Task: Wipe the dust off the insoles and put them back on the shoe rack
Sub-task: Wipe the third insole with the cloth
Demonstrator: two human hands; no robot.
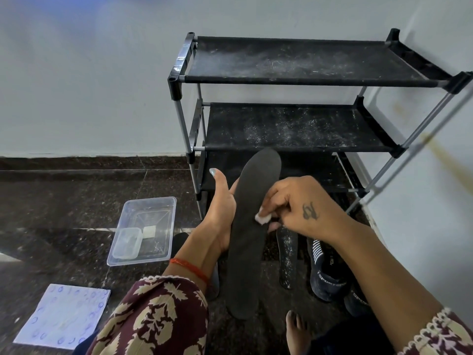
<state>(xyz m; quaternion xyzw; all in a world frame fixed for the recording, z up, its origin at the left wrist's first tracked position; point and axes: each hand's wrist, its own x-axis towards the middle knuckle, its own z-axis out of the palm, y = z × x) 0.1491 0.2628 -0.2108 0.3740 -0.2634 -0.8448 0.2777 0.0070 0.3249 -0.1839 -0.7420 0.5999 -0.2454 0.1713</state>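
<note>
The long dark grey foam insole (249, 226) is gripped from its left edge by the left hand (220, 213), before the black 3-tier shoe rack (294, 124). A small white wipe (261, 218) is pinched by the right hand's (304, 208) fingers (275, 201); full-length strokes, heel to toe, are advised.

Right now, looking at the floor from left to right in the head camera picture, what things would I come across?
Patterned paper sheet → clear plastic tray → left hand → held black insole → white wipe in the right hand → dusty insole → dark sports shoe.
</note>
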